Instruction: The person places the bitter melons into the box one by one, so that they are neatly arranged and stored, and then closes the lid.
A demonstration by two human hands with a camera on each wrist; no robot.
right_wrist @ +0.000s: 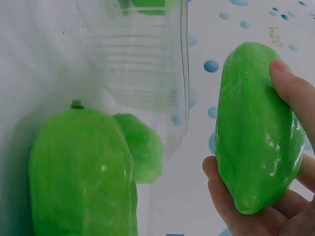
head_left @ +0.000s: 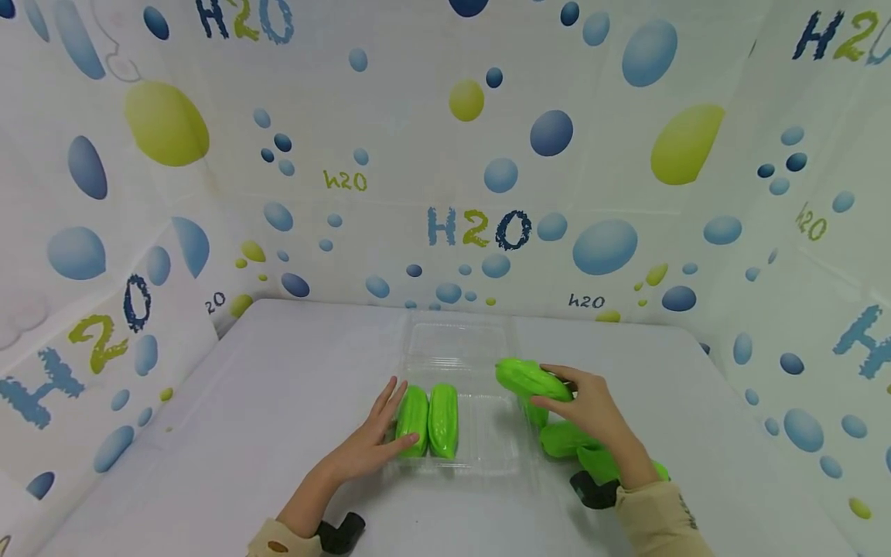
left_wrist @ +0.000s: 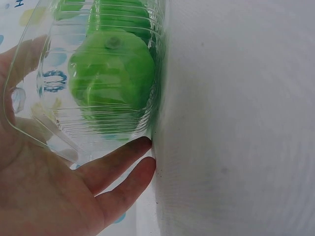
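Green plastic cucumbers fill the scene on a white worktop (head_left: 244, 433) walled in by bubble-printed sheeting. The right hand (head_left: 592, 410) grips one cucumber (head_left: 532, 379) lifted above the worktop, thumb and fingers wrapped round it, just beside the right edge of a clear plastic tray (head_left: 487, 441) that sits near the middle of the worktop toward its front edge. The right wrist view shows this held cucumber (right_wrist: 258, 130) apart from the tray's transparent wall (right_wrist: 147, 64), not touching it. Two cucumbers (head_left: 428, 422) lie side by side, lengthwise, in the left part of the tray. The left hand (head_left: 369, 441) rests flat against the tray's left wall, fingers straight and relaxed, grasping nothing; the left wrist view shows its fingers (left_wrist: 123, 167) pressed along the clear wall with a cucumber's end (left_wrist: 110, 78) just behind it. More loose cucumbers (head_left: 567, 441) lie in a heap on the worktop under the right hand and wrist, toward the front right.
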